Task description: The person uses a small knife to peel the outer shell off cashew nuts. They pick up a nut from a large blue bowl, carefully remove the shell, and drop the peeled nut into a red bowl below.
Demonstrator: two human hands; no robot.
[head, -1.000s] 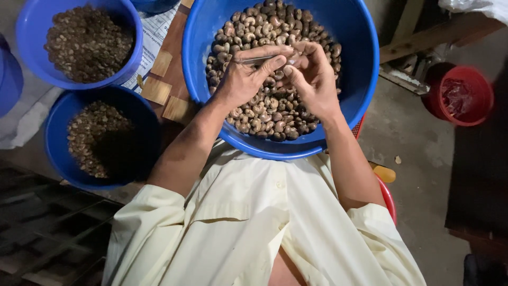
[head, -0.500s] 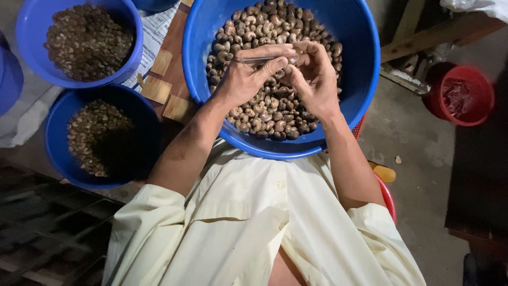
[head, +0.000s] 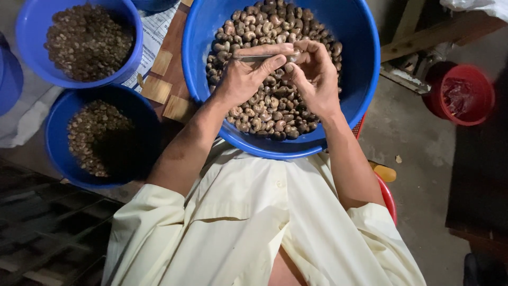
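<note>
Hands closed together over a basin of nuts

Nuts [head: 267, 114] in brown shells are heaped in a large blue basin [head: 360, 79] resting at the person's lap, and both hands are held together above the heap. The left hand [head: 244, 79] is curled nearly shut, with the forefinger stretched flat across the top and the thumb pressed up against it; a thin pale blade-like tool [head: 259, 57] is pinched beneath that forefinger. The right hand [head: 316, 79] is likewise curled, its fingertips bent inward and met with the left thumb, so that the two hands are touching at the tips. Something small is gripped between those fingertips, but what it is cannot be told, since it is hidden by the fingers. Both wrists hang just over the nuts.

Two smaller blue bowls [head: 132, 58] [head: 53, 153] of darker pieces are set to the left of the basin, and a red bucket [head: 479, 92] is placed well apart on the floor to the right.
</note>
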